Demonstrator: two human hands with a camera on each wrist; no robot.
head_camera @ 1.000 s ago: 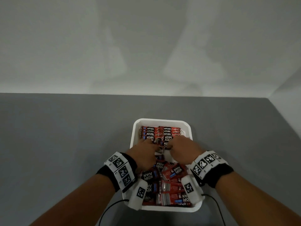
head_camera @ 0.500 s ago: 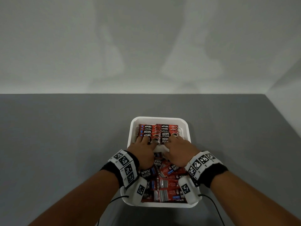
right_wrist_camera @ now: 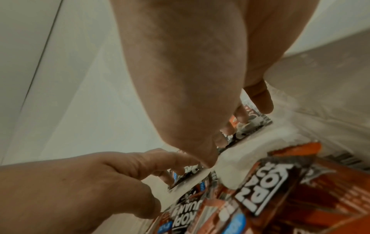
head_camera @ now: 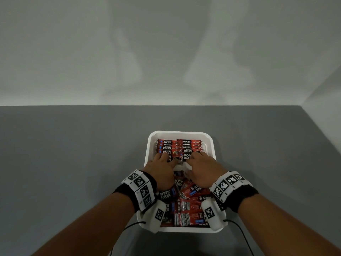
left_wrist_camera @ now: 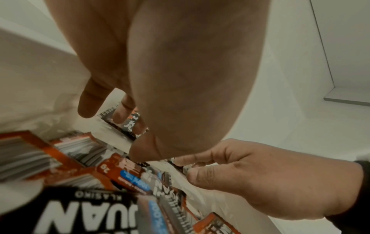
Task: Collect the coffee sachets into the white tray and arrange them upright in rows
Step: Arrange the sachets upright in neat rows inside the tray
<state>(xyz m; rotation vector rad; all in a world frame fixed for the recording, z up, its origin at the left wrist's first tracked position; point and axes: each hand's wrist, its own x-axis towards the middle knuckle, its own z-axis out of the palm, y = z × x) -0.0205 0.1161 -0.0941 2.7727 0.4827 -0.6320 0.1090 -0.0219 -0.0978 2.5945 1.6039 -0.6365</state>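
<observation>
Mid-arranging: both hands, left hand (head_camera: 162, 169) and right hand (head_camera: 202, 169), fingers extended, press standing sachets (head_camera: 178, 147) toward tray (head_camera: 209, 143) far end. Next: stand up loose sachets (head_camera: 186, 202) at near end.

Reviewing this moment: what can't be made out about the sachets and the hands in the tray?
- Head view: the left hand and right hand cover the front of the upright rows; the count is unclear.
- Head view: the wrist cameras cover sachets along the near rim of the white tray.
- Left wrist view: the palm hides most fingertips.
- Right wrist view: the loose sachets are blurred; small print is unreadable.
</observation>
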